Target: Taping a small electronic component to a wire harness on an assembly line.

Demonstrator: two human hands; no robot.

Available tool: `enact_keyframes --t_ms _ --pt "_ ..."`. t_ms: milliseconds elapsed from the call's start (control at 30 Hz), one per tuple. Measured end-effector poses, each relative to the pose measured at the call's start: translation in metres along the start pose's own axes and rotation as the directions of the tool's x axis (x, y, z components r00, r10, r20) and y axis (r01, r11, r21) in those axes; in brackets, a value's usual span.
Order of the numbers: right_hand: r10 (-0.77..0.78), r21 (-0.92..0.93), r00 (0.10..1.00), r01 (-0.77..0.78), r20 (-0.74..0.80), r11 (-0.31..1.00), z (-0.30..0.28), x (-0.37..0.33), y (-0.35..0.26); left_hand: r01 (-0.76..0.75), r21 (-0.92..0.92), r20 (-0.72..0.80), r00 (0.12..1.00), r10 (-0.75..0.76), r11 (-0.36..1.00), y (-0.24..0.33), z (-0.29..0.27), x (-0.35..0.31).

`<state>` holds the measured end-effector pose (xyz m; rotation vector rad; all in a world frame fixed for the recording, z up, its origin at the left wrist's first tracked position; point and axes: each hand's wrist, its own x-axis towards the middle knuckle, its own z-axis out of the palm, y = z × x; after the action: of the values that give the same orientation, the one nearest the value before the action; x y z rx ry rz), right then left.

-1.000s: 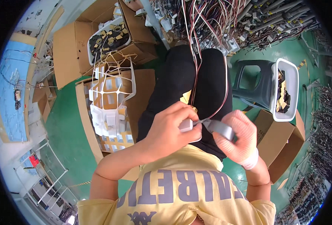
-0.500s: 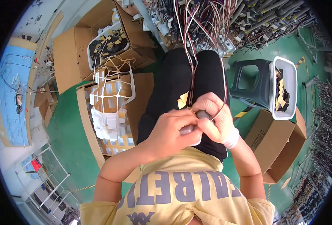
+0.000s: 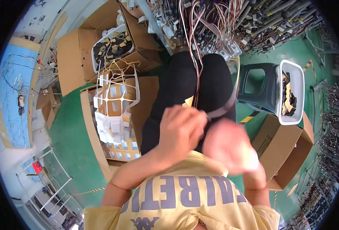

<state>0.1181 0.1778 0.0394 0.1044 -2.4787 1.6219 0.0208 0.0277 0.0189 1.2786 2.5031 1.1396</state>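
Observation:
A few thin red, brown and white wires (image 3: 197, 73) hang from the tangle above and run down between my black-clad knees. My left hand (image 3: 181, 128) is closed over my lap, where those wires run in under its fingers; its palm side is hidden. Another strand (image 3: 230, 101), smeared by motion, curves past my right knee toward the left hand's fingertips. Just beyond the left hand lies a small yellowish paper-like piece (image 3: 188, 101). My right hand (image 3: 228, 145), with a white band at the wrist, is blurred close beside the left, so its fingers cannot be read.
Left of me stands an open carton (image 3: 87, 126) with white pieces and a white net-like bag (image 3: 114, 103). Behind it, another carton (image 3: 71, 57) holds a white tub of dark parts. A grey stool (image 3: 258, 86), white tray (image 3: 300, 94) and carton (image 3: 278, 145) are right. Wire bundles (image 3: 284, 23) hang ahead.
My right hand has pulled away from the left, down toward my body, and blurs. The grey piece seen between my fingers is hidden now. The right-hand strand has swung into a blurred arc.

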Motion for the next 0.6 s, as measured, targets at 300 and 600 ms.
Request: enact_keyframes --t_ms 300,600 --pt "0.484 0.141 0.874 -0.484 0.037 0.864 0.009 0.005 0.016 0.541 -0.829 0.471 0.814 -0.339 0.146 -0.012 0.004 0.005" --pt "0.524 0.876 0.761 -0.479 0.383 0.055 0.011 -0.074 0.076 0.434 -0.886 0.271 0.772 0.575 -0.164 -0.007 0.049 0.048"
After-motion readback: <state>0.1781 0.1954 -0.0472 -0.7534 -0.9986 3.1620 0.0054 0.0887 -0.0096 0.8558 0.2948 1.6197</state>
